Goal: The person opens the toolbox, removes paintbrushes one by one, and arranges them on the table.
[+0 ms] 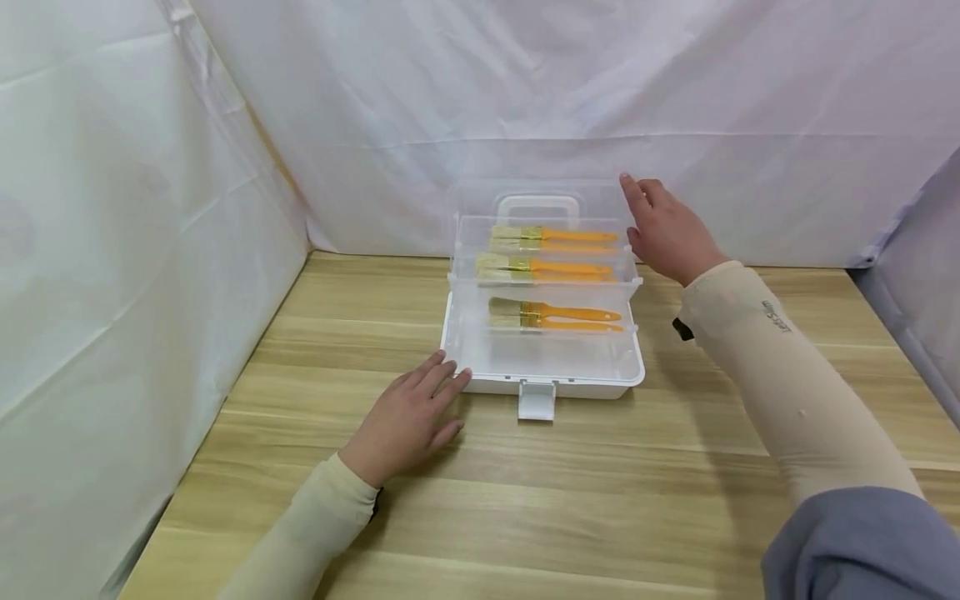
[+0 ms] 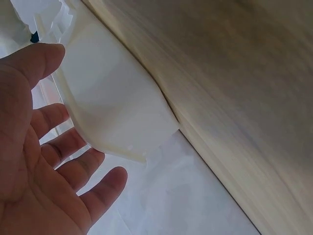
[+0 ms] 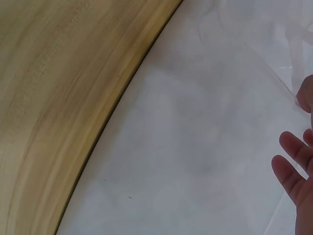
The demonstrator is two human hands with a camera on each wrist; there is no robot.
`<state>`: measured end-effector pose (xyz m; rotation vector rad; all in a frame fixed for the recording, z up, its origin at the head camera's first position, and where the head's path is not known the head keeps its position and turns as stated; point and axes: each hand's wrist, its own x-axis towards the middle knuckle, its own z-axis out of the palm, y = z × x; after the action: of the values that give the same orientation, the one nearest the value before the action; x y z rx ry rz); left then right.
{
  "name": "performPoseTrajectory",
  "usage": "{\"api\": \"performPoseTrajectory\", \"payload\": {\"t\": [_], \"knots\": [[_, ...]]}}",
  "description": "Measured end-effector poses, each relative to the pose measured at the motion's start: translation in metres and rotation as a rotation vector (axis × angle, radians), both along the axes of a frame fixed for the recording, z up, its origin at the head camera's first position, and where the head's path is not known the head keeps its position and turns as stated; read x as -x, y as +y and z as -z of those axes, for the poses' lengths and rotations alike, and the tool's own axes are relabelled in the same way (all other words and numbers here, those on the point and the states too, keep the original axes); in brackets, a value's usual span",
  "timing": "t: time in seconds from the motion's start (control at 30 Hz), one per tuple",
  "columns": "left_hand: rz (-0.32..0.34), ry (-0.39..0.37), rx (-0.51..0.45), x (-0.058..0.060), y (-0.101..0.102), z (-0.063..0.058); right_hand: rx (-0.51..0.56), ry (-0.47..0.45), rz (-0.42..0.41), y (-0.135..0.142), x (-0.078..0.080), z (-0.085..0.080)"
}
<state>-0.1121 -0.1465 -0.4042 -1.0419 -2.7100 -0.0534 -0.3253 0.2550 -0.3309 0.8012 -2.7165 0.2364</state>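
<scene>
A white plastic case (image 1: 555, 390) lies open on the table, its clear lid (image 1: 471, 198) raised at the back with a white handle (image 1: 538, 200). Paintbrushes with orange handles lie in it in three rows: a back pair (image 1: 577, 237), a middle pair (image 1: 573, 268) and a front pair (image 1: 573, 313). My left hand (image 1: 408, 417) has its spread fingertips at the case's front left corner; the left wrist view shows them along the rim (image 2: 80, 129). My right hand (image 1: 671, 233) is at the lid's right edge, thumb (image 3: 305, 93) against it, other fingers extended.
A white latch (image 1: 537, 402) hangs down at the case's front. The wood-grain table (image 1: 600, 500) meets a white cloth wall (image 1: 375, 167) just behind the case. More cloth (image 1: 112, 250) stands along the left side.
</scene>
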Motion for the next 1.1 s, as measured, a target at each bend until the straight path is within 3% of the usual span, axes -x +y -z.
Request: {"api": "performPoseTrajectory", "payload": {"t": [0.2, 0.63, 1.1], "knots": [[-0.003, -0.004, -0.025, -0.003, 0.000, 0.002, -0.016, -0.107, 0.007, -0.003, 0.010, 0.007], [-0.004, -0.001, -0.001, -0.007, 0.005, 0.000, 0.005, -0.204, 0.072, -0.003, 0.015, 0.025], [-0.003, 0.022, -0.011, -0.006, 0.000, 0.006, 0.033, -0.106, 0.074, 0.000, 0.014, 0.038]]}}
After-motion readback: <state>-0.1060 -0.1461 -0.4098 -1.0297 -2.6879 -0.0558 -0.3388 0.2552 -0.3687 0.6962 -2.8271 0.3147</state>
